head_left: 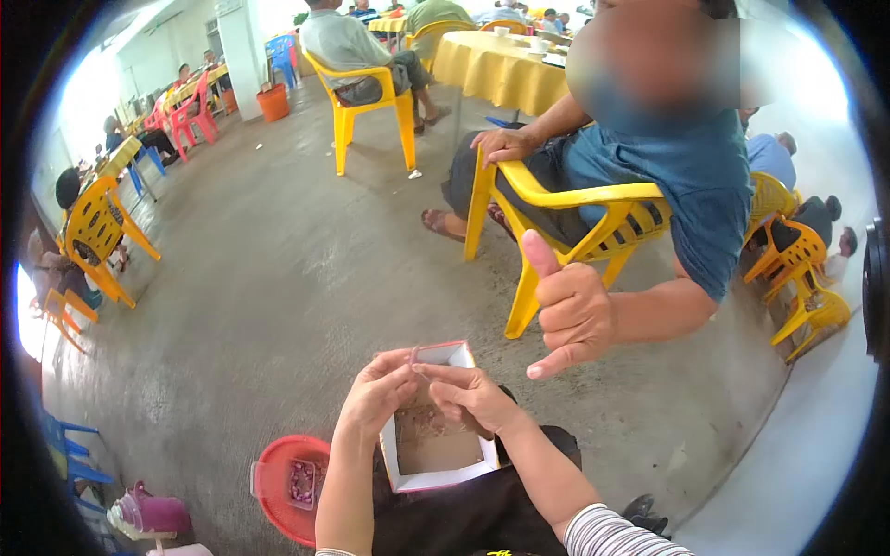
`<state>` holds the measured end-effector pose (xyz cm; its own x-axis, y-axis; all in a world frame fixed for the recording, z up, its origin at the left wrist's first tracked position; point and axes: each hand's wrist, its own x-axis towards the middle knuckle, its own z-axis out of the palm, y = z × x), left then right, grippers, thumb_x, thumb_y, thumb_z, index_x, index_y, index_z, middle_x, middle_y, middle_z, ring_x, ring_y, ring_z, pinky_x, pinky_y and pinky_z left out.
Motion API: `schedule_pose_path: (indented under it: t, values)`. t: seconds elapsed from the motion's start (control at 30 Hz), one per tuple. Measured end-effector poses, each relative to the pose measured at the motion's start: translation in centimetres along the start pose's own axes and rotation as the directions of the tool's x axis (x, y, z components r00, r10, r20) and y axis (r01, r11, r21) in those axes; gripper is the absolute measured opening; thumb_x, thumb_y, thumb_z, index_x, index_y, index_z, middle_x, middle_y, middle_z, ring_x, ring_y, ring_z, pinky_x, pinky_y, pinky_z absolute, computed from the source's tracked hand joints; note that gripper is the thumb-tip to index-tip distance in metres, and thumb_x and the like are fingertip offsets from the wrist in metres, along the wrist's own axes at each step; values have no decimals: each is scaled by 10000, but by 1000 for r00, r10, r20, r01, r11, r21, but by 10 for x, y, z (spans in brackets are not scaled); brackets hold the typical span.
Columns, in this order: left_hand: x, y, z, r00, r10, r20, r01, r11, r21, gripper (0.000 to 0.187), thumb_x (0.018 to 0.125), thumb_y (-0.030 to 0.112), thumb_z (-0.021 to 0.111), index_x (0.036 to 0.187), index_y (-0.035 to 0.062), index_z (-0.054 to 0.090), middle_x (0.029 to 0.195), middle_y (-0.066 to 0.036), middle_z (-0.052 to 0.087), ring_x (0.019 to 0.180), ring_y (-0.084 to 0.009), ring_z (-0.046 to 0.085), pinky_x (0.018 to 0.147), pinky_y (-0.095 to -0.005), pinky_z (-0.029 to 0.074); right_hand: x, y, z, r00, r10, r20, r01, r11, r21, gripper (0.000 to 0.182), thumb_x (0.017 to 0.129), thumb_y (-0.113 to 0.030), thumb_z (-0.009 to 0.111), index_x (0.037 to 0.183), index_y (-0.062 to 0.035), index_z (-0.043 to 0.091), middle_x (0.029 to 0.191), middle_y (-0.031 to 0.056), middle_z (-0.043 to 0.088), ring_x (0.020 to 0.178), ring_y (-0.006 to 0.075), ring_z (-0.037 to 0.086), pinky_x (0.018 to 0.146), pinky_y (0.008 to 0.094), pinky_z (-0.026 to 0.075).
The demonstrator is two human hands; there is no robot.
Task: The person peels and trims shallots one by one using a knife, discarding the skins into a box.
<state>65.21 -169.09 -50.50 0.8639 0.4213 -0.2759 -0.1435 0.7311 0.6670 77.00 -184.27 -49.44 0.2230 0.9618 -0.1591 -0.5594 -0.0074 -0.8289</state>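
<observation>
My left hand [378,389] is closed in a pinch on a small pinkish piece [413,360], too small to name, above an open white-walled box [436,480]. My right hand [468,394] meets it there, thumb and fingertips closed at the same piece. From under the right palm sticks a brown handle [478,426], like that of a small knife; any blade is hidden. Scattered brownish-pink scraps [422,424] lie on the box's cardboard bottom. The box rests at my lap, over dark clothing.
On the floor at left stands a red basket [269,491] holding a clear tub of small purple-red pieces [302,482]. A seated person in a blue shirt [640,171] extends a hand [570,310] close to my right. Yellow chairs [371,88] and cloth-covered tables [491,69] stand beyond.
</observation>
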Motion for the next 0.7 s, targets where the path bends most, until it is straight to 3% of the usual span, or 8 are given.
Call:
schedule_pose_path:
  t: [0.1, 0.3, 0.4, 0.57, 0.7]
  values:
    - [-3, 4, 4, 999, -8, 45, 5, 997, 71, 238, 875, 28, 616, 1112, 3, 607, 1014, -77, 637, 893, -149, 618, 788, -266, 520, 0, 0, -4, 994, -34, -105, 42, 997, 66, 402, 940, -160, 568, 1322, -54, 503, 750, -45, 472, 592, 32, 432, 499, 182, 369]
    - [2, -3, -9, 998, 32, 57, -31, 999, -14, 195, 870, 0, 609, 1065, 11, 614, 1028, -104, 646, 938, -165, 624, 798, -275, 521, 5, -3, -13, 956, -87, -279, 106, 993, 55, 431, 935, -196, 582, 1332, -55, 491, 742, -46, 467, 580, 43, 409, 496, 198, 362]
    - [4, -2, -5, 998, 60, 0, -60, 998, -26, 106, 881, -9, 583, 985, 5, 597, 1011, -121, 645, 895, -176, 634, 792, -278, 538, 8, 6, -18, 932, -152, -330, 81, 973, -217, 351, 947, -172, 557, 1290, -97, 553, 721, -66, 446, 563, 38, 386, 498, 211, 350]
    - [6, -3, -5, 998, 64, -22, -65, 997, -39, 114, 890, -10, 571, 1002, 6, 579, 1028, -115, 638, 945, -173, 618, 844, -271, 518, 7, 12, -15, 954, -160, -255, -6, 836, -548, 352, 925, -170, 590, 1259, -61, 580, 718, -80, 500, 613, 21, 441, 536, 192, 370]
    - [6, 0, -14, 998, 62, 24, -61, 997, -50, 167, 878, 10, 602, 1043, 30, 584, 1124, -124, 611, 1053, -202, 582, 918, -302, 470, 5, 13, -15, 976, -182, -121, 72, 789, -610, 362, 894, -169, 637, 1231, -42, 600, 779, -75, 552, 649, 21, 472, 565, 174, 376]
